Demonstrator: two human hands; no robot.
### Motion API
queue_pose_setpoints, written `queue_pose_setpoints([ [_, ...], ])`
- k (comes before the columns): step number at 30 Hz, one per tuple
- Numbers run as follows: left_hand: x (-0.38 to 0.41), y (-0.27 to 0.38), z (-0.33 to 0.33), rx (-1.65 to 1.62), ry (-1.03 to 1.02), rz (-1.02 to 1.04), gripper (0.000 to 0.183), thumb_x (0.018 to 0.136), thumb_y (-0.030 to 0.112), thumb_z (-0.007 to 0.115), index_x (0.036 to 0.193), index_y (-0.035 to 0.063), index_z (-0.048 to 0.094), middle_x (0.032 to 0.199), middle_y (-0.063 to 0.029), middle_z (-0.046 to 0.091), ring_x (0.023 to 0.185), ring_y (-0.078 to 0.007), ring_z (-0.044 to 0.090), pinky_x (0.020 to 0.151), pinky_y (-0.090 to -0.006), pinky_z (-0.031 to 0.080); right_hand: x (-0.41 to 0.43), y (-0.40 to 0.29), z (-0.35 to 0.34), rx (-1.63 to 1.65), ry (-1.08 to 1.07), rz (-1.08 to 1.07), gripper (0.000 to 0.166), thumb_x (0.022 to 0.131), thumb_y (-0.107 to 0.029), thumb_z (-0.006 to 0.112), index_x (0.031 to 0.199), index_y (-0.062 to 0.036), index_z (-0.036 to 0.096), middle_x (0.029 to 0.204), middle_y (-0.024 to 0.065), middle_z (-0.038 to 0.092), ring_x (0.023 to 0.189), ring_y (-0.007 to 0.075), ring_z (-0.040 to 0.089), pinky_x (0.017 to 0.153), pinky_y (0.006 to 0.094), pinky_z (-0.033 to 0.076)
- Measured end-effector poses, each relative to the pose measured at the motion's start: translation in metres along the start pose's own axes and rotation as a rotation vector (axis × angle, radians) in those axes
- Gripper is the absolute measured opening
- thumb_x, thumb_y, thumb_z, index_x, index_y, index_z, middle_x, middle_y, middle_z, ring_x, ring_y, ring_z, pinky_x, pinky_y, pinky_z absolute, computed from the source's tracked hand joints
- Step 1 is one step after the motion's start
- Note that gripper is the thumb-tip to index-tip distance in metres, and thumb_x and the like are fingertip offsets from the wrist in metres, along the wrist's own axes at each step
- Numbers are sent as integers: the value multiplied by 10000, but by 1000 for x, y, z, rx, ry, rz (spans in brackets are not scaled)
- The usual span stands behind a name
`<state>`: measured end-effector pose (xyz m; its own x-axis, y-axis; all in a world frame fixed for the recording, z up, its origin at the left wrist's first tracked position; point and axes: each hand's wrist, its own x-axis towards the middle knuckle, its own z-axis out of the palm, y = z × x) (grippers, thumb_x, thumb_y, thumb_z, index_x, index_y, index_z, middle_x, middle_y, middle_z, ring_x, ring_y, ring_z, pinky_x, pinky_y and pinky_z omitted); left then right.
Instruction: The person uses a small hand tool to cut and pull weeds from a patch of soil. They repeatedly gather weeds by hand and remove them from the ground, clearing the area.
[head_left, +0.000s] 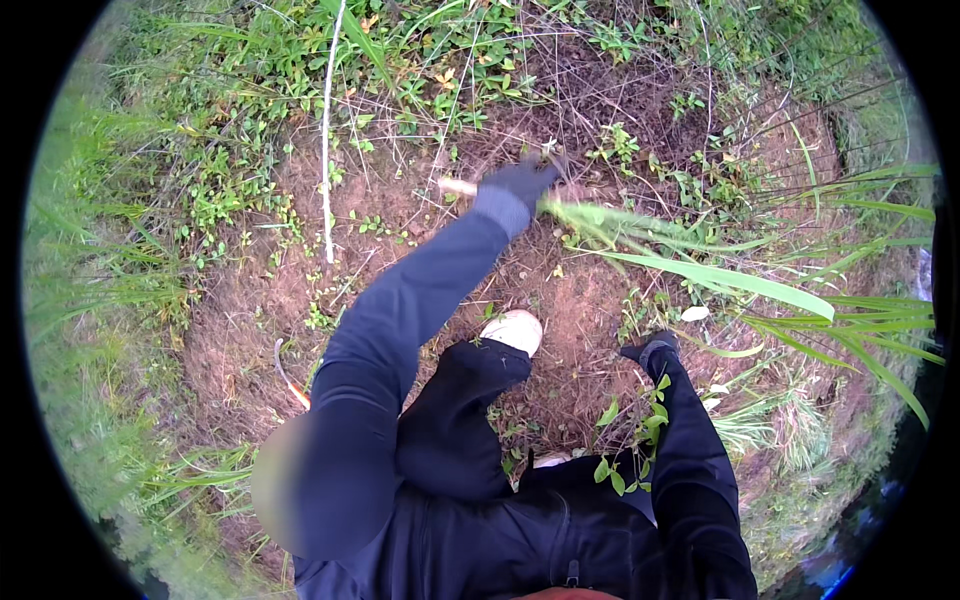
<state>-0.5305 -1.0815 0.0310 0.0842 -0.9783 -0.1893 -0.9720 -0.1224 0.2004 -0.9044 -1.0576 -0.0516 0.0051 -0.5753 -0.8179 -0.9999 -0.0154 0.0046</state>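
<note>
My left hand (519, 180), in a dark glove with a grey cuff, is stretched out over the ground ahead of me. It is closed around a pale wooden handle (457, 187), whose short end sticks out on the left. Whatever lies at its other end is blurred. Long green grass blades (645, 229) fan out to the right, just beside this hand. My right hand (651, 349), also gloved, is low near the soil among small leafy stems (637, 311). Its fingers point left, and whether they grip a stem is unclear. A leafy vine (654, 420) hangs across my right forearm.
A long pale stick (328, 142) lies on the reddish soil (247, 330). Behind my left arm is a thin curved object with an orange part (297, 391). One light-coloured shoe (514, 332) shows below my trouser leg. Dense low plants (435, 82) and tall grass (862, 330) surround me.
</note>
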Motion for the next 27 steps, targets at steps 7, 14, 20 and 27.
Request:
queue_pose_setpoints([
  [7,65,-34,8,13,-78,-223,259,718,116,529,977,106,526,1023,-153,523,857,-299,567,715,-392,470,-3,-2,1,-34,54,113,963,412,-468,782,1111,58,379,1109,174,478,1001,254,489,834,299,414],
  [14,-54,39,5,-252,-702,3,336,644,237,637,934,88,555,1060,-139,524,956,-283,519,775,-388,435,-12,-8,-13,35,-110,17,1111,405,-473,781,1219,56,241,1199,218,389,1114,299,389,926,320,336],
  [20,-36,-38,26,130,207,-147,290,706,184,593,991,162,544,1157,-122,441,958,-303,513,782,-425,435,-10,-9,-12,121,7,151,1066,384,-435,802,1156,95,291,1123,223,452,1046,286,462,859,316,404],
  [27,-5,-65,37,-124,-44,-384,404,650,186,629,1033,125,516,1012,-117,521,951,-286,516,801,-392,430,-8,-7,-9,125,-1,134,1106,377,-469,794,1172,99,276,1133,224,447,1060,287,450,877,317,387],
])
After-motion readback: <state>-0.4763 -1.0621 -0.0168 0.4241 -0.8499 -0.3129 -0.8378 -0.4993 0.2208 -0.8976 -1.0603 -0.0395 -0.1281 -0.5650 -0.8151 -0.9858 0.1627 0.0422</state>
